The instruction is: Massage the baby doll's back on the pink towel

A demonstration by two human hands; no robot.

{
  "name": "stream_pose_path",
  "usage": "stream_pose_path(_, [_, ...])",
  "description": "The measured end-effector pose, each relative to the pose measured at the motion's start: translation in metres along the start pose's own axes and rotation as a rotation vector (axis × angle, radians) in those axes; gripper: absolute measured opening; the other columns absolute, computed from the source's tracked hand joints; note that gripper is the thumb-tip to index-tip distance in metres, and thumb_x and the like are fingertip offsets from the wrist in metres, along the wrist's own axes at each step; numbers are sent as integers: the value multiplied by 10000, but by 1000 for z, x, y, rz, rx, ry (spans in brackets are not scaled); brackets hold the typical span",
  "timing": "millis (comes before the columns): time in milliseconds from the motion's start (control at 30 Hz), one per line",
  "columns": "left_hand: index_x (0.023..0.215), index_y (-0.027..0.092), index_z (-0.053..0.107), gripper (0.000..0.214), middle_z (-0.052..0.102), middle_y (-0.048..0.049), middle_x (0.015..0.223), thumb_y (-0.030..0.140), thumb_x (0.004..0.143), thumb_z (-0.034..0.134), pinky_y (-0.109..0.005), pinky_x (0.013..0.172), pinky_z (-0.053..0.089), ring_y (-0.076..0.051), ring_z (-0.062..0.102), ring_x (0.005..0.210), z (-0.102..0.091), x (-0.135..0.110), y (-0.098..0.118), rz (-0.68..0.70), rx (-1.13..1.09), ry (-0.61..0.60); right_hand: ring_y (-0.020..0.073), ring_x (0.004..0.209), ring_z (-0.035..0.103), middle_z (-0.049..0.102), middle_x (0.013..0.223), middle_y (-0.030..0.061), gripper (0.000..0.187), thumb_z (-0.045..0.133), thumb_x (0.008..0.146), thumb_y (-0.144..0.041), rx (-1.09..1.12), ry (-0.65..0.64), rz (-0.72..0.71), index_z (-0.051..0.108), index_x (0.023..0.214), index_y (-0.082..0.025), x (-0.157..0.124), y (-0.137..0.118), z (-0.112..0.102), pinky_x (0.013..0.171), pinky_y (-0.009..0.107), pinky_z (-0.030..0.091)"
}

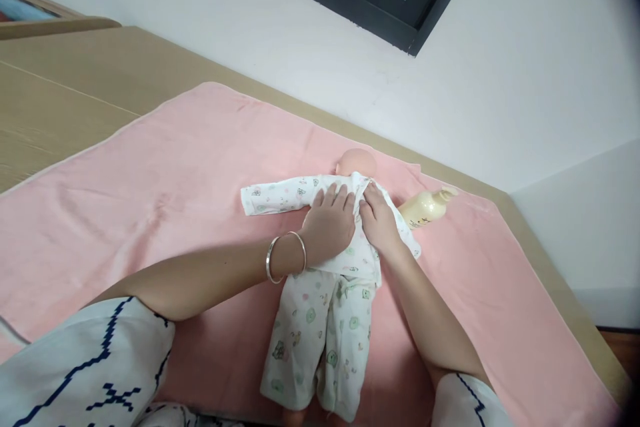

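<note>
A baby doll [356, 163] lies on a pink blanket, its head pointing away from me. It wears a white printed top [357, 259] and matching printed trousers [320, 340]. My left hand [330, 223], with a silver bangle at the wrist, rests flat on the chest of the top, fingers stretched out. On the right side of the chest lies my right hand [380, 220], its fingers extended over the cloth near the front edge. One sleeve of the top stretches out to the left; the other is partly hidden behind my right hand and wrist.
The pink blanket [210, 147] covers much of a wooden surface [65, 87]. A pale yellow bottle [425, 208] lies on its side by the doll's right-hand sleeve. Behind stands a white wall [500, 80] with a dark window frame [390, 20].
</note>
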State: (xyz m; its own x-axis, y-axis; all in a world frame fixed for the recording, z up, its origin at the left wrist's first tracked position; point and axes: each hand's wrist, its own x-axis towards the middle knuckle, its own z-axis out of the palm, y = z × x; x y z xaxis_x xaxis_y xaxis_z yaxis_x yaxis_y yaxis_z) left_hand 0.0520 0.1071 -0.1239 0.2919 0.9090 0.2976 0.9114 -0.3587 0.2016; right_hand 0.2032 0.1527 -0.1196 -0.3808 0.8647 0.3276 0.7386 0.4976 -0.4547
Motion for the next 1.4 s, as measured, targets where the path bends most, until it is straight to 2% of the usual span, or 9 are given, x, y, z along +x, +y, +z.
stream_pose_path(200, [1367,58,567,448,522,-191,1502,235,1011,362,-528,1165,397,-339,459,1419,-1,23,-27,79,-72,25,343,1505,370,471,1554,204,569,354,954,-203,-203,-35,94,501,1468,-9,-25,-32,4,1248,550,333])
stream_pose_path(300, [1258,64,631,407,581,-188,1428,228,1011,352,-512,1144,415,-326,507,1365,1,28,-32,71,-67,23,345,1479,415,524,1519,181,546,357,956,-194,-227,-82,67,547,1440,-30,-31,-42,-2,1235,530,366])
stream_pose_path(433, [1453,44,487,500,491,-215,1519,269,1029,344,-563,1170,370,-375,414,1452,2,9,-13,57,-28,85,283,1383,531,635,1411,104,470,338,981,-222,-68,-65,16,641,1337,-172,-11,-19,-14,1200,509,409])
stream_pose_path(533, [1451,69,503,498,493,-196,1529,289,1017,393,-559,1166,378,-385,416,1451,0,1,-6,90,-28,87,250,1308,577,659,1359,90,443,335,981,-224,37,-50,-61,652,1290,-198,3,1,-15,1174,485,435])
stream_pose_path(767, [1339,53,595,447,589,-182,1431,264,1005,384,-487,1097,455,-334,527,1344,9,31,-37,26,-36,116,359,1573,174,319,1650,178,614,363,958,-228,-217,-144,22,400,1540,-33,-26,-29,1,1270,599,239])
stream_pose_path(867, [1396,29,548,489,568,-195,1452,263,1008,361,-502,1119,433,-350,509,1363,11,29,-36,14,-23,113,349,1561,228,388,1617,168,591,358,974,-240,-234,-150,3,438,1525,-43,-29,-33,0,1272,577,258])
stream_pose_path(1100, [1453,64,506,545,488,-218,1531,317,972,460,-571,1152,387,-391,430,1441,0,1,-8,10,-58,120,262,1519,356,435,1601,115,536,332,1010,-309,-56,-43,84,488,1498,-152,0,5,-9,1257,525,316])
stream_pose_path(1267, [1409,81,549,481,582,-181,1445,273,993,398,-525,1100,443,-343,525,1347,3,21,-28,-61,-74,121,336,1536,309,392,1612,175,593,394,968,-290,-168,-66,93,455,1518,-75,-23,-25,2,1250,590,299])
stream_pose_path(1400, [1405,60,546,487,591,-186,1434,266,989,399,-532,1106,431,-355,543,1319,5,25,-33,-94,-40,120,345,1499,382,503,1538,171,544,394,969,-271,-213,-34,71,539,1462,-92,-33,-42,2,1232,577,341])
